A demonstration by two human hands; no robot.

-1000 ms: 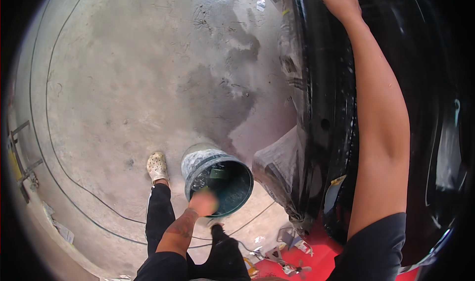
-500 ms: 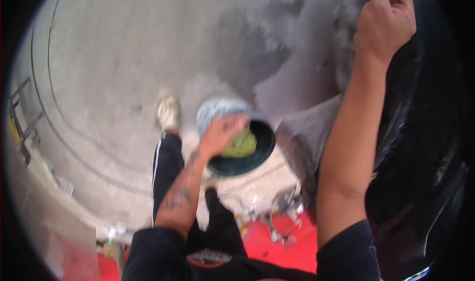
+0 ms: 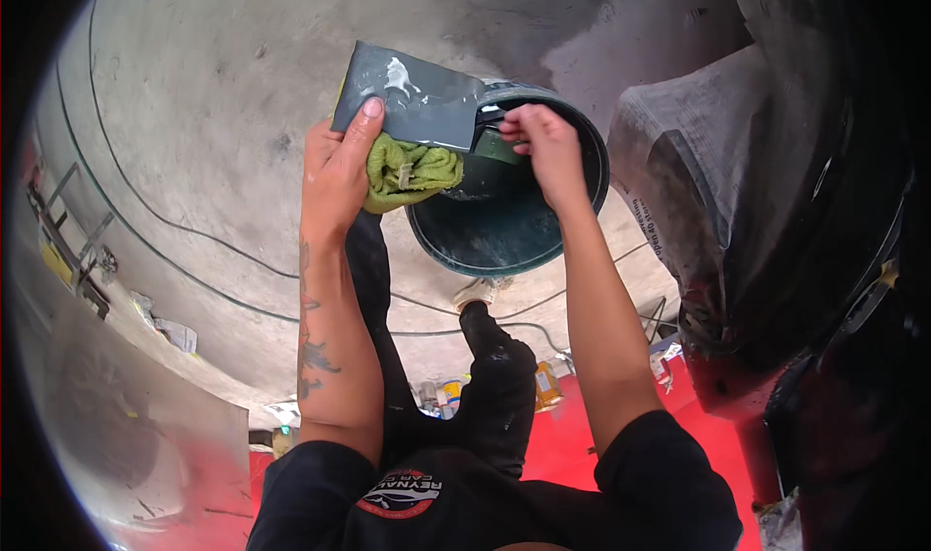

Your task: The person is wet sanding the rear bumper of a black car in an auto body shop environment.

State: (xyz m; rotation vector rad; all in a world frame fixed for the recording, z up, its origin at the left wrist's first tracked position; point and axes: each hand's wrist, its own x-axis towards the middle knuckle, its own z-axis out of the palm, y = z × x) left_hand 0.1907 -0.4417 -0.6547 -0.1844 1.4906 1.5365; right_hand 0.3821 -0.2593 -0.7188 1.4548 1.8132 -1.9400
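Note:
My left hand (image 3: pixel 335 168) grips a wet, dark grey sheet (image 3: pixel 417 105) that looks like sandpaper, its thumb pressed on the face and whitish residue on the surface. A folded green cloth (image 3: pixel 417 173) is bunched under the sheet in the same hand. Close to the sheet's right edge, my right hand (image 3: pixel 548 153) has its fingers bent together beside a dark strip; what they pinch, if anything, I cannot make out. Both hands are over a dark bucket (image 3: pixel 504 236), in which a dull green piece (image 3: pixel 497 148) shows behind the sheet.
Grey sheeting (image 3: pixel 669 144) hangs over a black bulky form on the right. Cables (image 3: pixel 223 241) curve across the concrete floor. A metal frame (image 3: pixel 82 231) stands at the far left. Several containers, including an orange one (image 3: pixel 547 386), stand by a red surface (image 3: pixel 572 435) below.
My right hand has come down from the upper right to the bucket. My left hand has risen from the bucket with the green cloth, and the grey sheet now shows in it.

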